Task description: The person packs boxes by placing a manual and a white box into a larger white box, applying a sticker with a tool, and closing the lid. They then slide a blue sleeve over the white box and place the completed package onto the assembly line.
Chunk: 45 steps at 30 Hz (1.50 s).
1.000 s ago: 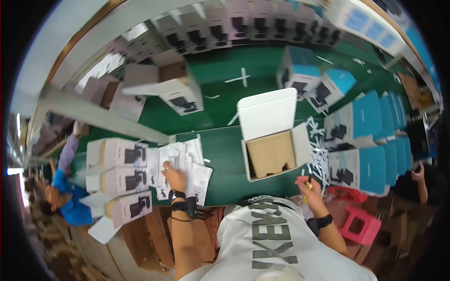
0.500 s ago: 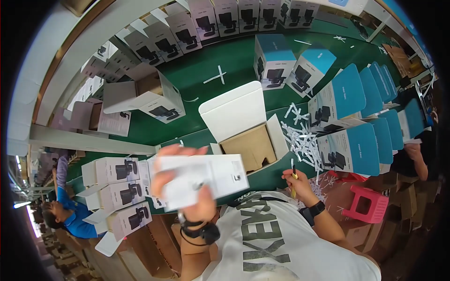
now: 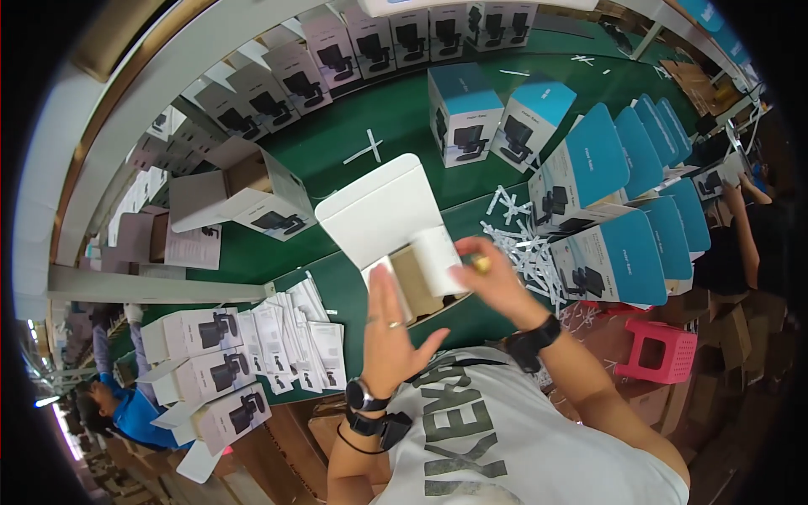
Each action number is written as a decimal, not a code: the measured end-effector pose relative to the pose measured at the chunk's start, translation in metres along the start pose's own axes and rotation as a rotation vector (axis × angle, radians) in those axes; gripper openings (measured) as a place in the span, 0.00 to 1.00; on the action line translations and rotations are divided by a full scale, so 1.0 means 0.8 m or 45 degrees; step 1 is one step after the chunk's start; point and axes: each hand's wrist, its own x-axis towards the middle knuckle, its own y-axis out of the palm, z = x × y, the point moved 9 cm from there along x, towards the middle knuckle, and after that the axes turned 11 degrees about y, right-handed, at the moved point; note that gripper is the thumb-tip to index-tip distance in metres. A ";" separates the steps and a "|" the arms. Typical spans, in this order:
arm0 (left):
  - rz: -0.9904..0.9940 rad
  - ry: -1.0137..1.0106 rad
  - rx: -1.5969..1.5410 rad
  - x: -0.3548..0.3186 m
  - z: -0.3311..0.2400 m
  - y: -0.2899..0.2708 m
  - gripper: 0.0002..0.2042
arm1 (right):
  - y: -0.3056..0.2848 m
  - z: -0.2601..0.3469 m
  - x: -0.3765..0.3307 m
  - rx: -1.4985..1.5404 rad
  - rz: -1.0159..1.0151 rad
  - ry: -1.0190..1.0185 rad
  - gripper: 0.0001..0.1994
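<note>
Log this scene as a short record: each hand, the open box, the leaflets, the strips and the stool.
left hand: open, at the box's left side
right hand: at the right flap, holding a yellow object
open box: lid raised, brown insert inside
leaflets: overlapping pile, left of box
paper strips: loose heap, right of box
stool: pink, at the person's right

One central box (image 3: pixel 385 223); one pink stool (image 3: pixel 676 358); two blue-topped boxes (image 3: pixel 467 105); perhaps seven blue-flapped boxes (image 3: pixel 644 244).
</note>
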 end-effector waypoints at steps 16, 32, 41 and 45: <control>0.331 0.126 0.590 0.020 0.000 0.059 0.47 | -0.024 0.091 0.013 -0.913 -0.436 -0.671 0.06; 0.412 0.151 0.556 0.014 0.002 0.057 0.46 | -0.012 0.117 -0.010 -0.718 -0.065 -0.759 0.10; 0.365 0.161 0.532 0.014 0.000 0.062 0.45 | -0.006 0.102 0.008 -0.988 -0.065 -0.712 0.11; 0.327 0.174 0.495 0.008 0.001 0.055 0.45 | -0.025 0.069 -0.007 -0.416 0.401 -0.250 0.09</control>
